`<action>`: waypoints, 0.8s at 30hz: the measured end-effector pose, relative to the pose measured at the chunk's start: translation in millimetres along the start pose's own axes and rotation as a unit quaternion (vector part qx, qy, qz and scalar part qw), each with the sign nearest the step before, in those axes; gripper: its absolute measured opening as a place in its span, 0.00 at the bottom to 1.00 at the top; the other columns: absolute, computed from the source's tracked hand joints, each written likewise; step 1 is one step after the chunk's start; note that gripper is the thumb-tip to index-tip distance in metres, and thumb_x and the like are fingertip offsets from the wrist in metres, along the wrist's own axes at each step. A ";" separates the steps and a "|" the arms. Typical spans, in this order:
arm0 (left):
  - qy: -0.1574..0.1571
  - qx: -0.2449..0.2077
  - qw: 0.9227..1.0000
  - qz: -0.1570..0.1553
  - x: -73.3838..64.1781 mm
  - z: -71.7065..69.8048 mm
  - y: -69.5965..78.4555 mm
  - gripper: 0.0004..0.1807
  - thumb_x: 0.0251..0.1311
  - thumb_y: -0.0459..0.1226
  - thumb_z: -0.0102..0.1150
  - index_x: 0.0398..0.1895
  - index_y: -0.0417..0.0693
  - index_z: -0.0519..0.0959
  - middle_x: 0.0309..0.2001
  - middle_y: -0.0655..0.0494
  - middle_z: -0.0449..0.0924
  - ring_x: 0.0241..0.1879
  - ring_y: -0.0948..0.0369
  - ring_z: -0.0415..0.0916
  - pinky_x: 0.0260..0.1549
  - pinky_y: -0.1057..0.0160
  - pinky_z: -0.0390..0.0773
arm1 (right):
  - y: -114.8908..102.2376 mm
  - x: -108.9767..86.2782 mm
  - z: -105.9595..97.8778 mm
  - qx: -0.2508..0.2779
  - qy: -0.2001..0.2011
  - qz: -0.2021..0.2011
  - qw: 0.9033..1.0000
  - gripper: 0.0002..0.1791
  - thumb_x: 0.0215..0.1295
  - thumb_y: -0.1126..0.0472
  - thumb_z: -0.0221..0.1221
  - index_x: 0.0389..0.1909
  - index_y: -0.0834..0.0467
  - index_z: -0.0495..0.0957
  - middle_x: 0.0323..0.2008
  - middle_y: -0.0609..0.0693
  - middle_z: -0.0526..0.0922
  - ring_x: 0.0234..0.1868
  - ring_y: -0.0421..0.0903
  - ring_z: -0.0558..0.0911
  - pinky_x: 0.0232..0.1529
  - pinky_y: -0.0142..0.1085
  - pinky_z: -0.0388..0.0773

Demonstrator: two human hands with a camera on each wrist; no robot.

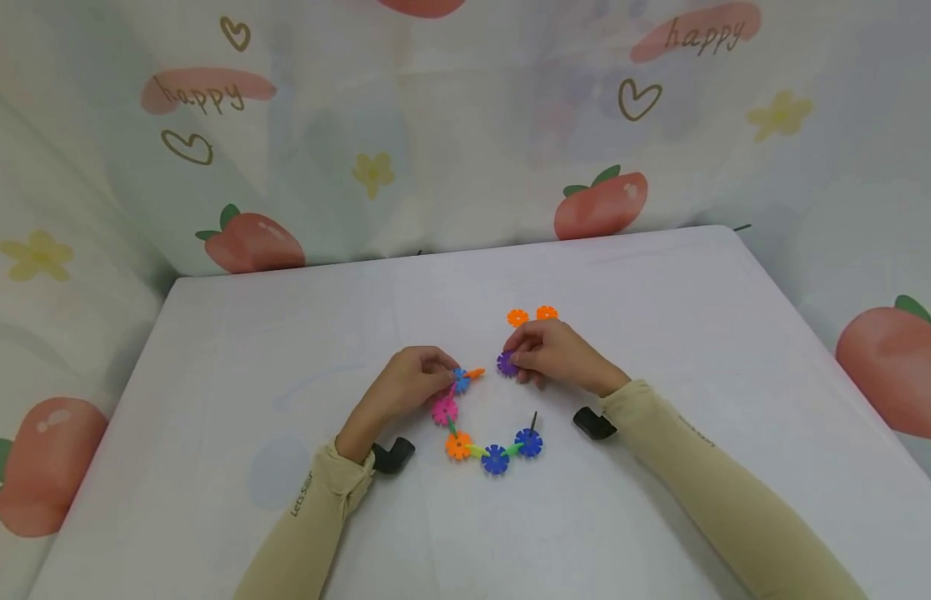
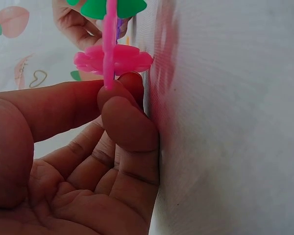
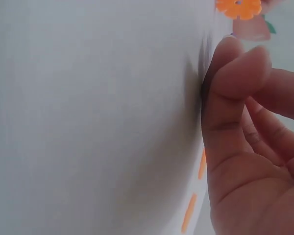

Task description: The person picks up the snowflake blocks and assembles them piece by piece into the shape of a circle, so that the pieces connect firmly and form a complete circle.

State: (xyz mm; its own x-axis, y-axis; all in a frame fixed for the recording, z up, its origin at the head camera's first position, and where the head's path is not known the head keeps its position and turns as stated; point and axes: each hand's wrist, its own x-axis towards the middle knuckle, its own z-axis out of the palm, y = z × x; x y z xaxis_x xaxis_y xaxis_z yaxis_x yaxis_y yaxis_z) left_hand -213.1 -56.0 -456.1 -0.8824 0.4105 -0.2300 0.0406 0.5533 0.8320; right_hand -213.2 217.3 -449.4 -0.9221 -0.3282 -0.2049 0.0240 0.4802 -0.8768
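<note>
A curved chain of slotted snowflake discs lies on the white table. Its upper end is an upright orange disc [image 1: 476,373], joined to a light blue disc [image 1: 461,381] that my left hand [image 1: 412,382] pinches between thumb and fingers. Below come a pink disc [image 1: 445,410], an orange disc [image 1: 458,445] and two dark blue discs [image 1: 495,459], linked by upright green and yellow ones. A dark upright disc [image 1: 535,420] ends the chain. To the right of the orange end, my right hand [image 1: 558,354] pinches a purple disc [image 1: 506,363], apart from the chain and partly covered by the fingers.
Two loose orange discs [image 1: 518,317] lie just beyond my right hand. Black wrist mounts [image 1: 393,456] sit by both cuffs. A printed cloth with fruit and hearts hangs behind the table's far edge.
</note>
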 end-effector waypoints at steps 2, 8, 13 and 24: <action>0.000 -0.003 1.000 -0.001 -0.1 0.1 0.6 0.09 0.72 0.35 0.63 0.50 0.44 0.88 0.34 0.57 0.86 0.34 0.59 0.77 0.37 0.62 0.77 | -1.2 1.1 2.9 0.004 -0.007 0.002 1.000 0.07 0.74 0.70 0.62 0.48 0.66 0.83 0.31 0.55 0.85 0.27 0.48 0.84 0.30 0.38 0.83; 0.002 -0.004 1.000 -0.003 0.5 0.9 2.0 0.08 0.73 0.35 0.64 0.50 0.43 0.87 0.33 0.56 0.83 0.31 0.59 0.76 0.33 0.63 0.76 | -5.5 4.0 9.6 0.004 -0.025 -0.008 1.000 0.06 0.75 0.71 0.62 0.48 0.67 0.85 0.31 0.55 0.85 0.27 0.48 0.84 0.31 0.37 0.83; 0.004 -0.002 1.000 -0.002 0.4 1.4 2.1 0.08 0.74 0.35 0.64 0.50 0.42 0.87 0.33 0.55 0.84 0.31 0.59 0.76 0.34 0.63 0.76 | -8.8 4.4 13.3 0.004 -0.033 -0.023 0.999 0.07 0.74 0.72 0.61 0.48 0.68 0.85 0.31 0.55 0.86 0.27 0.47 0.84 0.31 0.37 0.83; 0.015 0.011 1.000 0.018 0.2 2.0 2.8 0.07 0.72 0.33 0.65 0.47 0.40 0.87 0.31 0.55 0.83 0.31 0.59 0.76 0.33 0.63 0.76 | -10.1 9.9 21.0 0.005 -0.035 -0.039 0.999 0.06 0.74 0.74 0.61 0.47 0.69 0.84 0.29 0.55 0.84 0.25 0.47 0.82 0.30 0.36 0.83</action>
State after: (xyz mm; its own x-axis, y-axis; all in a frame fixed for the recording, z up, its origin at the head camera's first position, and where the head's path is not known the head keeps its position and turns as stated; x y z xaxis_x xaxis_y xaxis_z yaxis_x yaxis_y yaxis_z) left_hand -212.2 -52.9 -454.8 -0.8936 0.4091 -0.1847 0.0830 0.5550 0.8277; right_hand -214.4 192.1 -451.7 -0.8924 -0.4200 -0.1650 -0.0433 0.4436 -0.8952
